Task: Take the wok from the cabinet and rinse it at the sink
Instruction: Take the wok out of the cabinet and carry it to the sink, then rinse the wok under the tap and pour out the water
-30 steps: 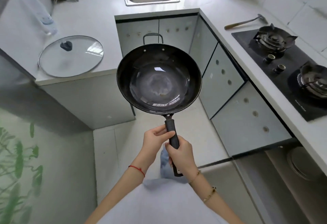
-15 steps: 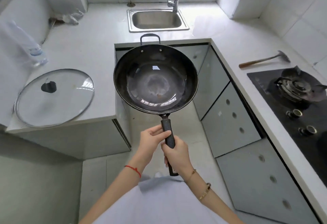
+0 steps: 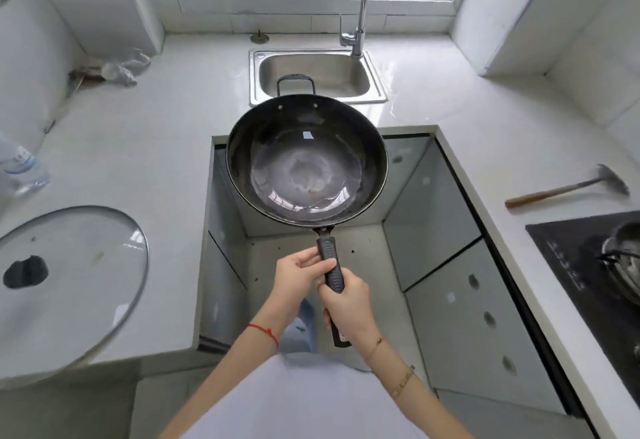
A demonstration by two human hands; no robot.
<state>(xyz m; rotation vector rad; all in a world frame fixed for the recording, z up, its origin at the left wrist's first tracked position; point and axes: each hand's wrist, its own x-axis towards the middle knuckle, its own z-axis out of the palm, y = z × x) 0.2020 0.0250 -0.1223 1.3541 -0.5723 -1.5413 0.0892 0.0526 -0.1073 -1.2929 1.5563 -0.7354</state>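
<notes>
Head camera looks steeply down, close above the counter (image 3: 166,133).

Left hand (image 3: 300,274): fingers curled around the wok handle (image 3: 331,265), red cord at wrist. Right hand (image 3: 347,303): closed on the same handle just behind the left, gold bracelets on the wrist. Both forearms extended forward, converging.

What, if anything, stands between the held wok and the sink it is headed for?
Nothing visible does. The wok, held by its long handle in the left hand and right hand, faces bare countertop before the sink. The basin looks empty; the faucet arches over its far right corner.
</notes>
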